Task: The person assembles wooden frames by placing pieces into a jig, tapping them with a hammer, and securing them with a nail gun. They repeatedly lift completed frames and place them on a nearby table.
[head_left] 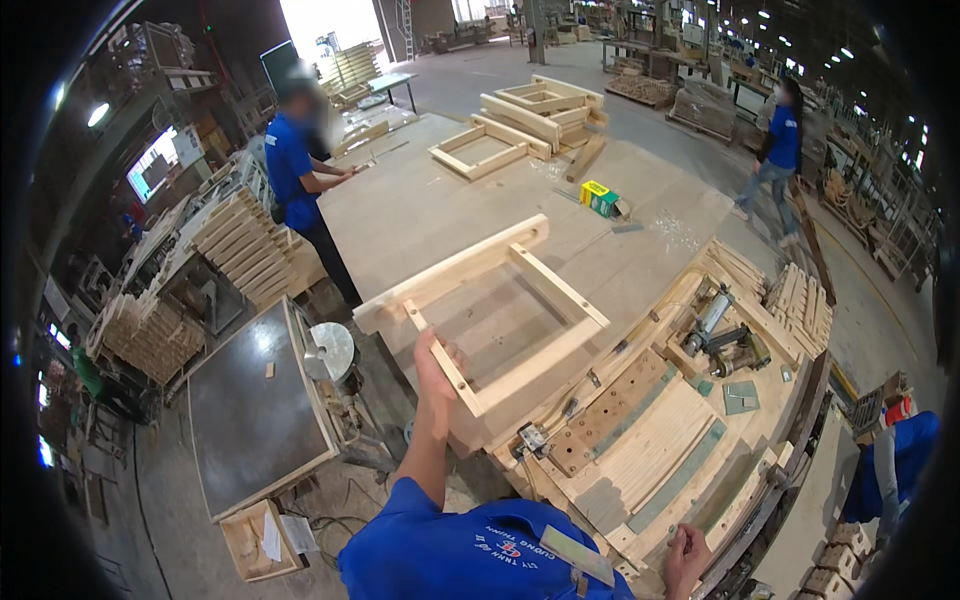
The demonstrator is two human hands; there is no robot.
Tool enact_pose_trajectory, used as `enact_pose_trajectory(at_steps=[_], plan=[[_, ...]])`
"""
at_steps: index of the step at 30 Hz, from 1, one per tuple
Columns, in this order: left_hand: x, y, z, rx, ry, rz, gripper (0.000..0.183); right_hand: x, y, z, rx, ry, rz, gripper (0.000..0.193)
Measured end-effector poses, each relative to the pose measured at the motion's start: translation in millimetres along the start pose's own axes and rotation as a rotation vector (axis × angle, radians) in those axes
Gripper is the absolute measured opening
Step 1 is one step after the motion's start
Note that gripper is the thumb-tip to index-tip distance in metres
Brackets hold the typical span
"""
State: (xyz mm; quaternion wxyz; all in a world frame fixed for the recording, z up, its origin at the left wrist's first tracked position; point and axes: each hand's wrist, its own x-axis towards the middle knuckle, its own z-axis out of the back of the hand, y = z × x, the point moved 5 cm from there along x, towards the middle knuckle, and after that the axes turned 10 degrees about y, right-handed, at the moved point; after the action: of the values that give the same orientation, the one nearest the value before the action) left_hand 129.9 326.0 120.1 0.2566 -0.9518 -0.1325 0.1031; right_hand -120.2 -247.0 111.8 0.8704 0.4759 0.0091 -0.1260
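The person's left hand [437,368] was closed around a side bar of the wooden frame [540,363], to the left of the jig [615,425]. The right hand [687,560] was curled by the jig's near edge; whether it gripped anything could not be told. A yellow-green box [600,198] lay beyond the jig.

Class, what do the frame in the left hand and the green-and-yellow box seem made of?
Frame: wood, seemingly unpainted and smooth, from its pale colour and faint grain. Box: probably printed cardboard, from its flat, coloured faces; gloss unclear.
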Motion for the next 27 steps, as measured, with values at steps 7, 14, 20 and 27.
enact_pose_trajectory(at_steps=[7,14,20,27], plan=[[34,-30,35,0.250,-0.159,0.002,0.036,10,-8,-14,0.058,0.014,-0.067,0.018],[40,-130,41,1.783,-0.485,-0.506,0.042,15,5,-39,0.051,0.082,-0.107,0.017],[26,-16,-39,1.857,0.168,-0.294,0.049,14,15,-53,-0.080,0.086,-0.084,0.019],[2,67,-57,2.223,0.436,-0.323,0.056,24,35,-87,-0.099,0.196,-0.090,0.019]])
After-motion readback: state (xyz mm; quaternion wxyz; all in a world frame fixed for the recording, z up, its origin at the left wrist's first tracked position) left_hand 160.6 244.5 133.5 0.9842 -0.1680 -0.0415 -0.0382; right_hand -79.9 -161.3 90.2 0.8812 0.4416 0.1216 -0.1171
